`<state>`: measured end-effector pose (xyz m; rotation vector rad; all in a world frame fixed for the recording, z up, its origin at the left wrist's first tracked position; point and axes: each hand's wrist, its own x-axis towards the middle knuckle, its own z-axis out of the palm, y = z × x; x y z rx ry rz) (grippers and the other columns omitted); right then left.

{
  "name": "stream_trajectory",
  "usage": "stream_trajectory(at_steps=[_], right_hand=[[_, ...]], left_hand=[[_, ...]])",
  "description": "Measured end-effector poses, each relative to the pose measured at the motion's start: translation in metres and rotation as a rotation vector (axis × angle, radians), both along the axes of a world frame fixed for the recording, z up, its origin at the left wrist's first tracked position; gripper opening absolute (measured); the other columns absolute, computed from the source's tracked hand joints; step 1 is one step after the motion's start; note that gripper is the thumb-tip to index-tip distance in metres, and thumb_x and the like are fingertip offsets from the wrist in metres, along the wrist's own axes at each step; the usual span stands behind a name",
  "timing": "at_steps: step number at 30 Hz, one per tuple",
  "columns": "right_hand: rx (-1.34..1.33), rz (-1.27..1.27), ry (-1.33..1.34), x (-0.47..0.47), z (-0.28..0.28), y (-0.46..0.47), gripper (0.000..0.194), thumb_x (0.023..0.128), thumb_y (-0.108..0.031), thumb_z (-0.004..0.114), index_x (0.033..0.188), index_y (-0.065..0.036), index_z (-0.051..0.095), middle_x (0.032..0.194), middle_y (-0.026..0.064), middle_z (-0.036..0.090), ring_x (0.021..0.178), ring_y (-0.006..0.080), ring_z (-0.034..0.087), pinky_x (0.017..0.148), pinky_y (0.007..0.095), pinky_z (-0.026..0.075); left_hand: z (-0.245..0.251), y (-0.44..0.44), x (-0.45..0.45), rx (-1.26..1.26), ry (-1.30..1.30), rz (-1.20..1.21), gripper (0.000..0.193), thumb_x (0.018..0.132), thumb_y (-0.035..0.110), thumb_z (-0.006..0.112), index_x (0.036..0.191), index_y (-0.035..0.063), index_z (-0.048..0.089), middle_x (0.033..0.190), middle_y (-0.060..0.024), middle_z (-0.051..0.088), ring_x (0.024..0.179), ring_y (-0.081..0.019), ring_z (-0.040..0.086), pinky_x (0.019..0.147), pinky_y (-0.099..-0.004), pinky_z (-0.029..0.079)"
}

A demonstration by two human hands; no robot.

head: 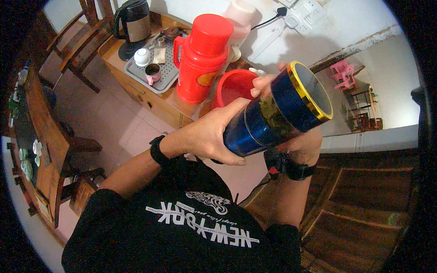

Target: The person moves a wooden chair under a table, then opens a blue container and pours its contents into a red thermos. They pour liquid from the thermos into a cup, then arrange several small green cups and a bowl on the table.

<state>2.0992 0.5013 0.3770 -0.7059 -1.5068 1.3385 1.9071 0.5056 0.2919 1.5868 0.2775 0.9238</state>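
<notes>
A dark blue cylindrical canister (239, 133) with a gold band and a gold rim is held tilted in front of my chest. Its pale grey round end faces up and to the right; whether that end is a lid or a base I cannot tell. My left hand (208, 136) wraps around the lower part, its thumb along the near side. Behind the upper part, my right hand (305, 141) grips the canister, mostly hidden by it. Just beyond stand a red thermos flask (201, 65) with its cap on and a red plastic bin (235, 85).
Left of the flask, a grey perforated tray (160, 87) carries a white cup (142, 56) and a pink cup (153, 73). An electric kettle (136, 24) stands behind on the wooden cabinet (136, 88). Wooden furniture flanks me: a table (51, 153) left, dark panels (368, 191) right.
</notes>
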Motion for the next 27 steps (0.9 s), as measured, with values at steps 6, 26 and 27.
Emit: stream_trajectory(at_steps=[6,26,27], right_hand=[[0.016,0.026,0.108,-0.002,0.012,-0.006,0.114,0.059,-0.039,0.092,0.144,0.003,0.029,0.125,0.0227,0.056,0.112,0.0301,0.059,0.098,0.0405,0.049],[-0.116,-0.628,0.28,0.027,-0.056,-0.025,0.065,0.078,-0.009,0.077,0.133,0.0,0.045,0.119,0.0132,0.061,0.101,0.0274,0.065,0.089,0.0433,0.056],[-0.131,-0.658,0.269,0.027,-0.066,-0.023,0.063,0.079,-0.008,0.076,0.133,0.0,0.045,0.119,0.0128,0.061,0.102,0.0267,0.065,0.089,0.0425,0.056]], left_hand=[[-0.001,0.003,0.001,0.07,0.066,0.047,0.093,0.06,0.017,0.088,0.136,0.0032,0.038,0.121,-0.0129,0.059,0.115,-0.023,0.058,0.1,-0.0368,0.044],[-0.033,0.001,-0.092,0.317,0.315,0.752,0.101,0.057,0.022,0.093,0.139,-0.0006,0.038,0.127,-0.0152,0.056,0.121,-0.0257,0.055,0.105,-0.0386,0.042],[-0.035,0.004,-0.104,0.293,0.334,0.772,0.101,0.057,0.022,0.093,0.139,-0.001,0.038,0.128,-0.0154,0.056,0.122,-0.0259,0.055,0.105,-0.0389,0.042]])
